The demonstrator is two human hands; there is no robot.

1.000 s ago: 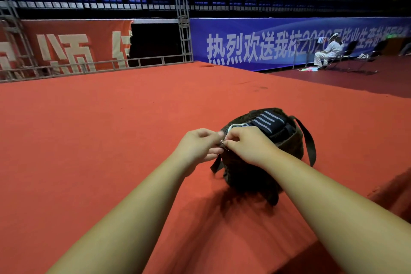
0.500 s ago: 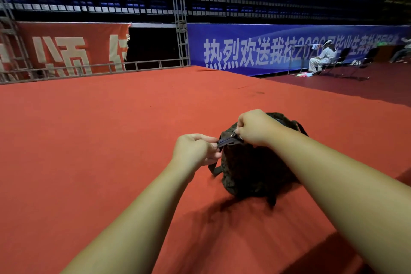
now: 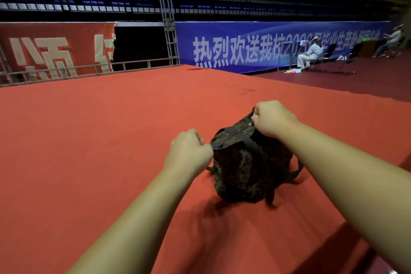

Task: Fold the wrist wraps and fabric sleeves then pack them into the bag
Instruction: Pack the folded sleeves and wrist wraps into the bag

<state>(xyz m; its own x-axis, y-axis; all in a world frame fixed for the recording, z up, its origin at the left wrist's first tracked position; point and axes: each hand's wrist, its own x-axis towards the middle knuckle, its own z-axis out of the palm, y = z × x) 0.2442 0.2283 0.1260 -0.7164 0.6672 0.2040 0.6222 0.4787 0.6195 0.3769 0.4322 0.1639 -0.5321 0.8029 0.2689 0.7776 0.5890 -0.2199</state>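
Well beyond bag, seated person, banner

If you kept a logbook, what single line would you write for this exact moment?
camouflage bag on red carpet | zipper looks closed | left hand pinches its near end | right hand pinches its far end

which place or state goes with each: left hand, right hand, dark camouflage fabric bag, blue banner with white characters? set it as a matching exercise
Things:
1 left hand
2 right hand
3 dark camouflage fabric bag
4 blue banner with white characters

Places or states:
a stands on the red carpet
b hangs beyond the carpet's far edge
c pinches the black zip at its near end
d pinches the zip farther along

Pairs: 1-c; 2-d; 3-a; 4-b
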